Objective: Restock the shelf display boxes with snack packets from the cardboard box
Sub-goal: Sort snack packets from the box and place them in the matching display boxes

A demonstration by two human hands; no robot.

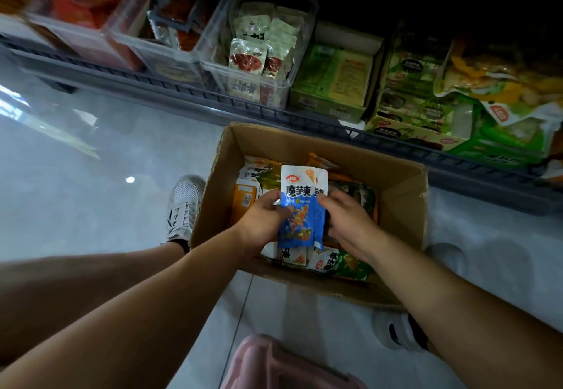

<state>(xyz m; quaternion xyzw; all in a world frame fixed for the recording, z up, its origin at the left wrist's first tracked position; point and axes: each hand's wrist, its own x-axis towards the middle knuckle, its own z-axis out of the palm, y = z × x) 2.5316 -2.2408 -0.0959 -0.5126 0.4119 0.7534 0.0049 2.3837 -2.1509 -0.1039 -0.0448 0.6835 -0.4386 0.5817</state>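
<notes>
Cardboard-wise, only one cardboard box [402, 202] is seen on the floor. A good heap of mixed packets is left inside it, so the restock is judged nowhere near finished.

A small stack of blue snack packets [300, 202] is held upright just above the heap in the box. It's pinched at its left edge by the left hand [262, 221] and gripped at its right edge by the right hand [347, 221]. Nothing from this stack has been put on the shelf [170, 83] beyond the box's far side yet.

Counted so far:
- two hands
- at least two blue packets in the stack (a second peeks out behind the front one, more can't be ruled out)
- three clear plastic tubs [283, 96] beyond the box's far left corner, the nearest maybe half filled with beige-and-red packets
- two green display cartons [323, 105] beyond its far right corner

Packets in the box are too jumbled to be counted, though orange, green and white ones can be made out.
</notes>
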